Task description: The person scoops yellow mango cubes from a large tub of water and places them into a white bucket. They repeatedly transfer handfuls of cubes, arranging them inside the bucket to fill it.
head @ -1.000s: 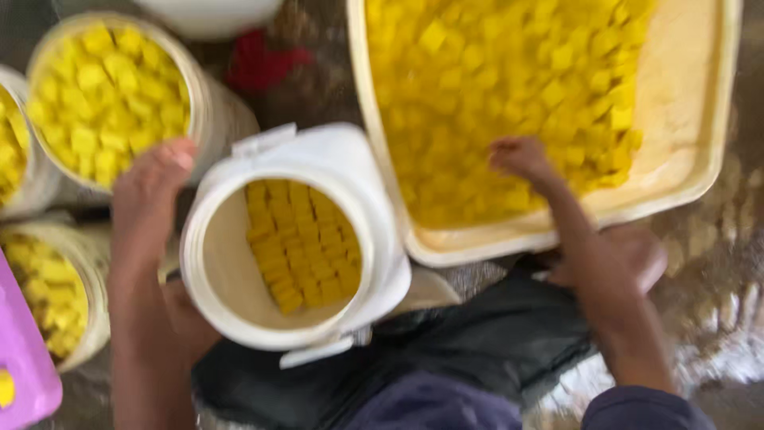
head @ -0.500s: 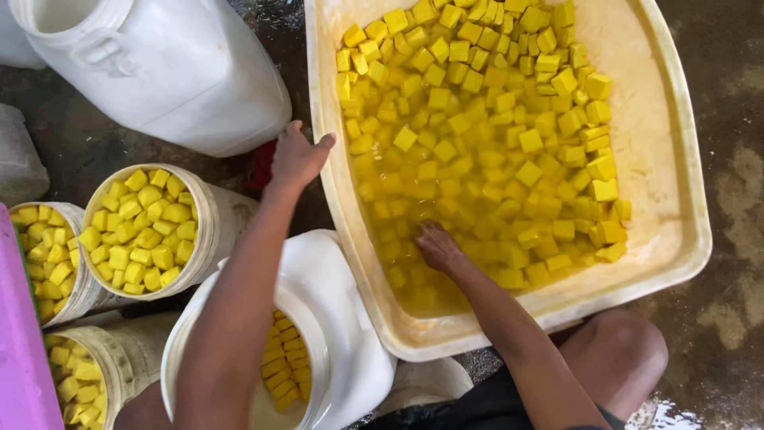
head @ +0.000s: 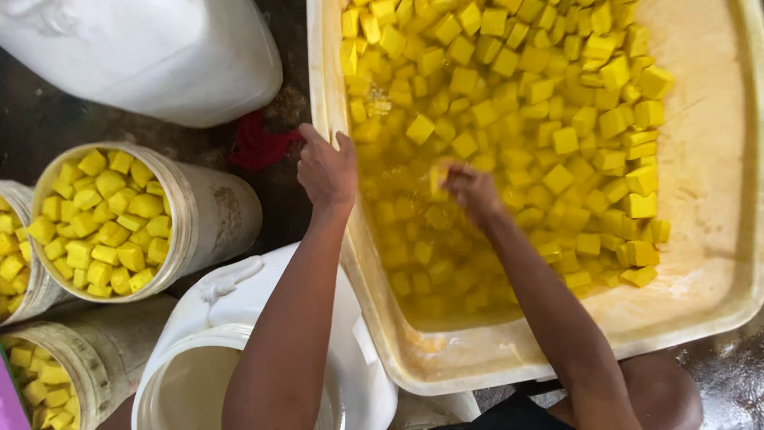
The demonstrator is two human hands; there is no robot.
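**Inspector:** Where the right hand (head: 471,189) dips into the tub, what does it hold, and where?

**Technician:** The yellow cubes (head: 509,119) lie in cloudy yellow liquid inside the shallow cream tub (head: 716,263), heaped toward its far side. The right hand is blurred at the liquid's surface, fingers bunched downward among the cubes; whether they are clamped on a cube cannot be told.

**Inspector:** Handling properties?

**Technician:** Judged from appearance, each cube is light, wet and probably slippery, with soft edges that could crush under pressure. The best hold is a loose cupped scoop under several cubes, or a light pinch across two flat faces.

**Inspector:** And the left hand (head: 326,171)?

**Technician:** It rests on the tub's near-left rim, fingers apart and curled over the edge, gripping no cube.

**Inspector:** Surroundings?

**Technician:** A white bucket (head: 231,374) sits below the left forearm, its contents hidden. Left of it stand three round containers filled with cubes, the fullest one (head: 107,219) nearest the tub. A large white jug (head: 151,56) and a red rag (head: 259,143) lie beyond.
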